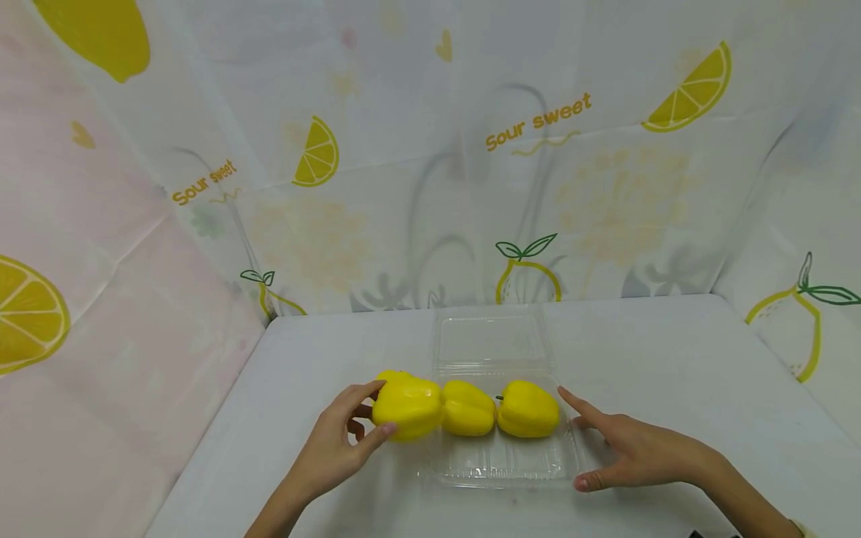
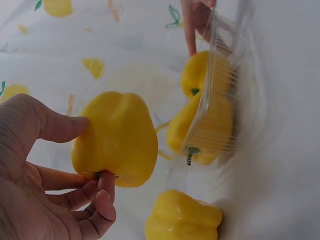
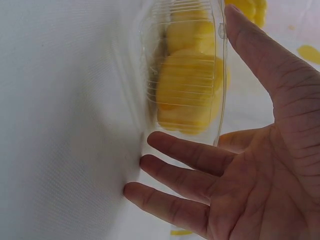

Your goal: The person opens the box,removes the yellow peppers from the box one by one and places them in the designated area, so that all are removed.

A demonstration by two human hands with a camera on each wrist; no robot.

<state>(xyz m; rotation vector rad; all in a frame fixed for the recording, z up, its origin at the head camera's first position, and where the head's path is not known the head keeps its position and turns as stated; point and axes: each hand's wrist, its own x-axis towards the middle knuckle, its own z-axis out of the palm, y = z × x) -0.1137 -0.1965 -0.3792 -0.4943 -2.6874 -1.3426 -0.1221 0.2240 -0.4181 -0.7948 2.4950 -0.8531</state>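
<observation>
My left hand (image 1: 343,426) grips a yellow bell pepper (image 1: 409,407) between thumb and fingers, held up at the left side of a clear plastic clamshell box (image 1: 494,463). In the left wrist view, the fingertips curl under this pepper (image 2: 117,137) near its stem. Two more yellow peppers, one (image 1: 468,409) on the left and one (image 1: 528,409) on the right, lie in the box's base. Another pepper (image 2: 182,217) rests on the table outside the box, mostly hidden behind the held one in the head view. With fingers spread, my right hand (image 1: 635,450) stands at the box's right edge.
The box's lid (image 1: 491,340) lies folded back, away from me. A white cloth covers the table (image 1: 323,336). Fabric walls (image 1: 430,187) printed with lemons enclose the back and sides.
</observation>
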